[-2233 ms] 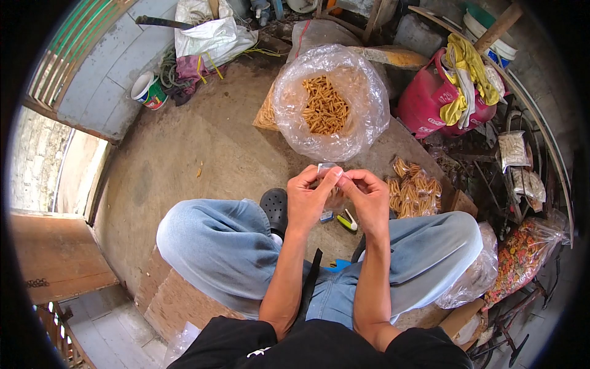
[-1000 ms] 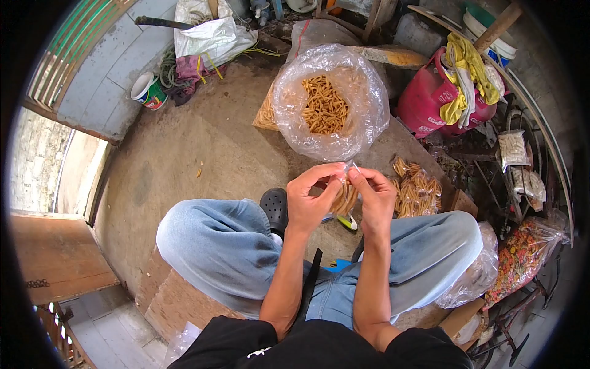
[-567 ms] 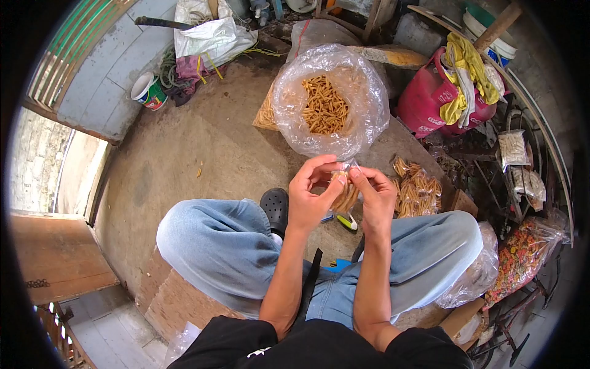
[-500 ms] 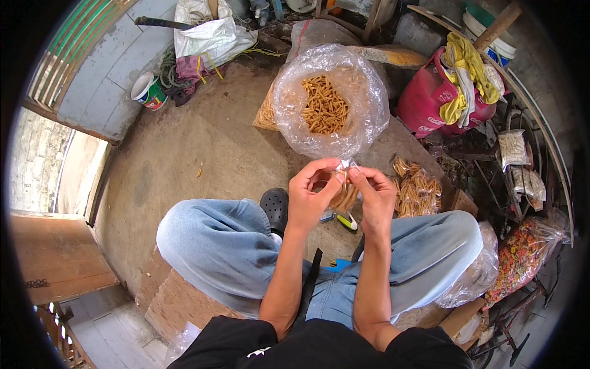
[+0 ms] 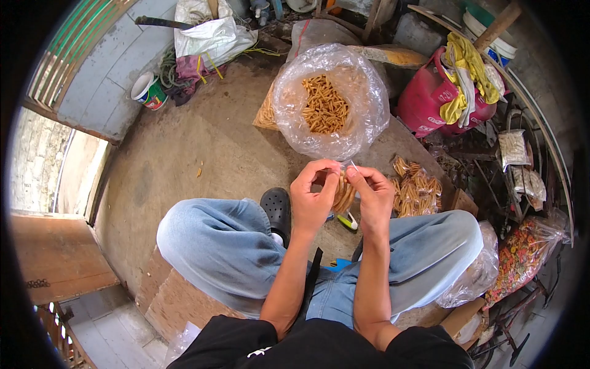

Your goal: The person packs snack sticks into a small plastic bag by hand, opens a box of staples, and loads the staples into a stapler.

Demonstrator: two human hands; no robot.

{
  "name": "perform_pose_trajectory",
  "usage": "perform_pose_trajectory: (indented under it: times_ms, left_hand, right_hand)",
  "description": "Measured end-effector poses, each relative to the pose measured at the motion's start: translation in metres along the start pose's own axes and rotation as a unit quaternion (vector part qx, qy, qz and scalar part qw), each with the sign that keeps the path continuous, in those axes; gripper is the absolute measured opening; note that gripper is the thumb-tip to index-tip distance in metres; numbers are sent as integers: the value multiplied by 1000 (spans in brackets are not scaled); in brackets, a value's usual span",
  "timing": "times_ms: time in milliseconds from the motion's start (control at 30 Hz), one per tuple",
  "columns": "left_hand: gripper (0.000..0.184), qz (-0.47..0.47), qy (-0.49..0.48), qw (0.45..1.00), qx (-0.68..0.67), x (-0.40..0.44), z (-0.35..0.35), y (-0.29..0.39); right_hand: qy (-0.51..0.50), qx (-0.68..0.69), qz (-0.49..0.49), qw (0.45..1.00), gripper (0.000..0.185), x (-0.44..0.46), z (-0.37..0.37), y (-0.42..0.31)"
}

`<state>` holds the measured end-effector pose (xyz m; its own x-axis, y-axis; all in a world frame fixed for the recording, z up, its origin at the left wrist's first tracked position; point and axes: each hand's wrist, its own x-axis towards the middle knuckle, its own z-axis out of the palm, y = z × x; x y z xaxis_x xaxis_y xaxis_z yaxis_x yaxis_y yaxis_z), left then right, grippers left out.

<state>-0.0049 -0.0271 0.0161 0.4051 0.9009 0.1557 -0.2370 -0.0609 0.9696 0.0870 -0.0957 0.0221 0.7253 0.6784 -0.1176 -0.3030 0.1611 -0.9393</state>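
Between my two hands hangs a small clear plastic bag of brown stick snacks [image 5: 345, 195]. My left hand [image 5: 313, 190] pinches one side of the bag's top edge, and my right hand [image 5: 373, 194] pinches the other side. Just beyond them stands a large open plastic bag [image 5: 362, 117] with a heap of stick snacks [image 5: 324, 106] in it. Several filled small bags [image 5: 418, 190] lie to the right of my right hand. Below the hands, a green-and-white tool [image 5: 348, 221], perhaps a cutter, lies on the floor, partly hidden.
A pink drum [image 5: 424, 98] draped with yellow cloth [image 5: 462, 80] stands at the right. A bag of colourful snacks [image 5: 525, 252] lies at lower right. At the upper left are a small paint bucket [image 5: 149, 91] and a white sack [image 5: 209, 34]. A dark clog [image 5: 276, 212] is on my foot.
The fingers have shifted slightly along the top of the small bag, and its upper edge looks more spread between them. The large bag and the pile of small bags have not moved.
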Motion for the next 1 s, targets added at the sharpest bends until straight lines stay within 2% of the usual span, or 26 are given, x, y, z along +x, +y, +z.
perform_pose_trajectory:
  times_ms: [33,100,133,200,833,933,1000]
  left_hand:
    - [12,0,0,1000,0,0,0,-1]
    - [12,75,-7,994,75,2,-1,-2]
    - [12,75,-7,994,75,3,-1,-1]
    - [14,138,-15,984,112,4,-1,2]
    - [21,180,-68,972,137,7,-1,4]
    - [22,181,-73,972,130,5,-1,4]
    - [22,185,-76,970,136,5,-2,2]
  right_hand:
    - [0,0,0,1000,13,0,0,0]
    - [2,-6,-1,1000,12,0,0,-1]
    - [2,-7,-1,1000,12,0,0,-1]
    - [3,-3,-4,1000,12,0,-1,0]
    - [19,5,-8,1000,14,0,-3,0]
    - [20,28,14,999,14,1,-6,0]
    - [-4,84,79,993,16,3,-11,0]
